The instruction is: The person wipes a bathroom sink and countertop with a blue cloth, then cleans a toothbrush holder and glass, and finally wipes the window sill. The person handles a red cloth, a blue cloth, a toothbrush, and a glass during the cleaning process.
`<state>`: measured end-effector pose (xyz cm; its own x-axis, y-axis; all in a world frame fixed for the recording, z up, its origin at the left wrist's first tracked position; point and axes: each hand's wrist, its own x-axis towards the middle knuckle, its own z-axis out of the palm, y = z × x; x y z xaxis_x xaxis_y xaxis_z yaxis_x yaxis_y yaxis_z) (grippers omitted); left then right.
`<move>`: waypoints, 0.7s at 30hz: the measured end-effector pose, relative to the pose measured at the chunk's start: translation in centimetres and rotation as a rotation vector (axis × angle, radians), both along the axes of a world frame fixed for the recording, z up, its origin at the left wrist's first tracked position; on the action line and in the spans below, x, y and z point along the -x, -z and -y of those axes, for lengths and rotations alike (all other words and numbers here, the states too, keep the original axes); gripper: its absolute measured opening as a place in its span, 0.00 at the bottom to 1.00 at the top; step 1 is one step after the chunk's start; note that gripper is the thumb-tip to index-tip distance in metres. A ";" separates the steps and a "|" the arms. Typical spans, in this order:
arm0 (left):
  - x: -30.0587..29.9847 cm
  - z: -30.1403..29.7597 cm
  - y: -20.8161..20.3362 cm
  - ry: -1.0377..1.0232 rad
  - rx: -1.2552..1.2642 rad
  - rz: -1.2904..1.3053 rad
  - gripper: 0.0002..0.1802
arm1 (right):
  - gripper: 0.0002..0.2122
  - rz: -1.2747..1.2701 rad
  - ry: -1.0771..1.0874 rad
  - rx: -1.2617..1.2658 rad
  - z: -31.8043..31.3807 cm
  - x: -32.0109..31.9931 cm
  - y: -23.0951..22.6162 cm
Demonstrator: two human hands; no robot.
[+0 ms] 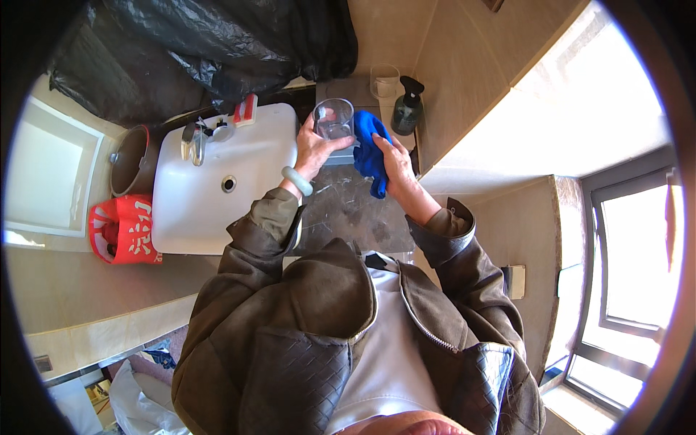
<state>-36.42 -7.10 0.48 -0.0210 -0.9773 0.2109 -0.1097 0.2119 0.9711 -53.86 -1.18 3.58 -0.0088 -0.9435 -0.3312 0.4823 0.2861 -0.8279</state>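
Note:
A clear drinking glass is held by my left hand, its mouth turned upward and the thumb against its near side. A pale bangle circles that wrist. Just to the right, my right hand grips a bunched blue cloth that hangs down from the fingers. The cloth is close beside the glass; whether they touch I cannot tell. Both hands are above the dark marbled countertop, right of the white washbasin.
Behind the hands stand another clear glass and a dark pump bottle. A chrome faucet and a red-and-white box sit at the basin's back. To its left are a red bag and a brown bucket. Black plastic sheeting hangs behind.

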 end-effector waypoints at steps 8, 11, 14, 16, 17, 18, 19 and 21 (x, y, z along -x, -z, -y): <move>1.9 7.4 -0.4 -0.110 0.040 0.143 0.43 | 0.18 -0.192 0.077 -0.017 2.6 -0.3 3.0; 2.4 10.1 -0.2 -0.167 0.028 0.199 0.43 | 0.19 -0.275 0.102 -0.011 3.7 -0.2 4.8; 3.0 12.6 0.7 -0.183 0.015 0.221 0.42 | 0.21 -0.403 0.146 0.050 4.3 -0.3 5.2; 3.0 13.8 1.8 -0.175 -0.001 0.218 0.42 | 0.25 -0.564 0.166 0.118 4.3 -0.3 4.7; 2.9 14.4 2.5 -0.176 0.036 0.239 0.44 | 0.25 -0.667 0.158 0.106 4.5 -0.4 4.1; 2.7 14.9 3.2 -0.179 0.073 0.260 0.45 | 0.24 -0.785 0.191 0.195 4.9 -0.6 4.0; 2.7 15.2 4.0 -0.179 0.106 0.283 0.47 | 0.24 -0.902 0.223 0.281 5.2 -0.9 4.1; 2.5 15.9 5.4 -0.144 0.123 0.377 0.47 | 0.25 -1.127 0.167 0.473 5.8 -1.0 4.2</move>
